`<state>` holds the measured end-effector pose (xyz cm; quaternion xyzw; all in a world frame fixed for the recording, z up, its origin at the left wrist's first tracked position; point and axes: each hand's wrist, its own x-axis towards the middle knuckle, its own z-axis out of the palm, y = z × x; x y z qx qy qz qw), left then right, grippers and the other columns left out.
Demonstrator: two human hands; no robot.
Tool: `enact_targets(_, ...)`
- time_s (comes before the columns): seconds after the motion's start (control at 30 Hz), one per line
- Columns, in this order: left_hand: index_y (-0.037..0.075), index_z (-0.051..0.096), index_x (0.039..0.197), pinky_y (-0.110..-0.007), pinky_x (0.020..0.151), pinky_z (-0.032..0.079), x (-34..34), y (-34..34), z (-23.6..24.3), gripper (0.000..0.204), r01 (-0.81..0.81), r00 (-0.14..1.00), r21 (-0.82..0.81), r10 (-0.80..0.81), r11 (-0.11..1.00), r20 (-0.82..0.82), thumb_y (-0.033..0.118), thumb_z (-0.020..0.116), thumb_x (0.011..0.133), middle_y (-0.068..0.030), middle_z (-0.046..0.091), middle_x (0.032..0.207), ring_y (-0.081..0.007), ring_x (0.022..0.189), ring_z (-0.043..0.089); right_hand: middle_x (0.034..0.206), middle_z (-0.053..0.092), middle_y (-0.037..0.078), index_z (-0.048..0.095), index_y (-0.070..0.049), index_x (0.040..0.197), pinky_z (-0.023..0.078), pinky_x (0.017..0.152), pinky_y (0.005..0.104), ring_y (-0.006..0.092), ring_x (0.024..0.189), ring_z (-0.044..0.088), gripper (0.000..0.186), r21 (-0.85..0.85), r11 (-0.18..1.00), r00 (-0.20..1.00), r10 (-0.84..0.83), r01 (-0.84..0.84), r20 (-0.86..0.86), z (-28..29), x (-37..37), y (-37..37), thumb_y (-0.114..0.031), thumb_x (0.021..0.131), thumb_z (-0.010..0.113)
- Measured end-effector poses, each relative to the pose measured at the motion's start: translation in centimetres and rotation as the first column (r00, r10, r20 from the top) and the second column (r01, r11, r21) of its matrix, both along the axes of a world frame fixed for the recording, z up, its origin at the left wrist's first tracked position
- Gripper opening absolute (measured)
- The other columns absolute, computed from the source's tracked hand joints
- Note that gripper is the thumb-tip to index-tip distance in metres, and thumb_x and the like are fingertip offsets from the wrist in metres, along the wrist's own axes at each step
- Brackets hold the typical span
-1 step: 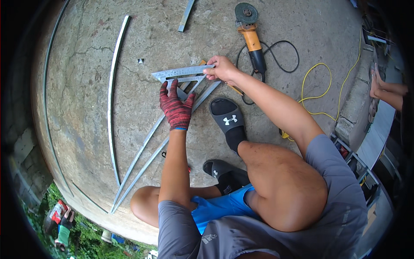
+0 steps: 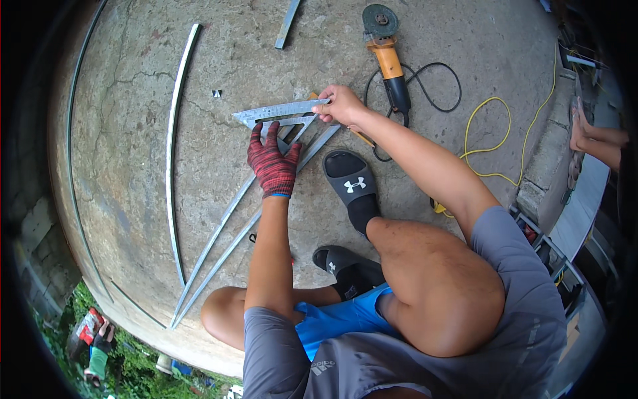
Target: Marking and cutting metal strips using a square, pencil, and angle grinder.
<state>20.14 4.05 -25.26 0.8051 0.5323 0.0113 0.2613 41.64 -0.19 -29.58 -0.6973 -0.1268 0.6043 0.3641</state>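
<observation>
A grey metal speed square [image 2: 280, 110] with marked edges is held between my two hands, just over the metal bars. My left hand [image 2: 274, 166], in a red and black knit glove, is closed on its left side, fingers over the frame and thumb toward the inner cutout. Bare, my right hand [image 2: 342, 106] pinches the square's right corner between thumb and fingers. Below the square, two long thin metal bars [image 2: 222, 221] lie on the concrete, their lower ends meeting near my knee. My left hand covers part of the upper bar ends.
An orange and black angle grinder [image 2: 391, 66] lies beyond my right hand, its black cord looped beside it. A yellow cord [image 2: 495, 174] curves at the right. Another metal bar [image 2: 174, 146] lies at left, a short bar [image 2: 287, 25] at the far side. My sandalled foot [image 2: 351, 178] is close by.
My left hand has shifted very slightly to the right, and the square's left tip has moved a touch with it. Everything else looks the same.
</observation>
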Motion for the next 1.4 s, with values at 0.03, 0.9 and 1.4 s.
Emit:
enact_targets(0.03, 0.021, 0.063, 0.126, -0.048, 0.105, 0.042, 0.1, 0.3, -0.4, 0.062, 0.015, 0.998, 0.007, -0.014, 1.000, -0.066, 0.026, 0.086, 0.069, -0.0112, 0.048, 0.142, -0.0367, 0.126, 0.048, 0.098, 0.065, 0.018, 0.056, 0.005, 0.108, 0.058, 0.067, 0.0315, 0.0233, 0.079, 0.069, 0.036, 0.002, 1.000, 1.000, 0.006, -0.006, -0.007, 0.4, -0.4, 0.3, -0.004, 0.082, 0.078)
enact_targets(0.9, 0.016, 0.070, 0.104, -0.048, 0.087, 0.045, 1.8, 0.4, -3.1, 0.025, 0.123, 0.982, 0.065, -0.112, 0.990, -0.152, 0.021, 0.071, 0.079, -0.0086, 0.069, 0.100, -0.0320, 0.098, 0.061, 0.084, 0.070, 0.018, 0.070, 0.000, 0.089, 0.054, 0.076, 0.0410, 0.0337, 0.083, 0.070, 0.014, 0.103, 0.936, 0.791, 0.222, -0.337, 0.570, 0.8, 1.3, 0.2, -0.010, 0.081, 0.075)
enact_targets(1.4, 0.012, 0.071, 0.096, -0.044, 0.088, 0.050, -0.3, 0.1, -5.1, 0.014, 0.175, 0.975, 0.243, -0.203, 0.954, 0.095, 0.013, 0.068, 0.082, -0.0092, 0.071, 0.108, -0.0359, 0.094, 0.062, 0.103, 0.066, 0.020, 0.056, -0.001, 0.103, 0.053, 0.083, 0.0480, 0.0407, 0.098, 0.066, 0.030, -0.255, 0.774, 0.543, 0.600, -0.580, 0.587, 4.2, 0.3, -8.7, -0.008, 0.081, 0.074)
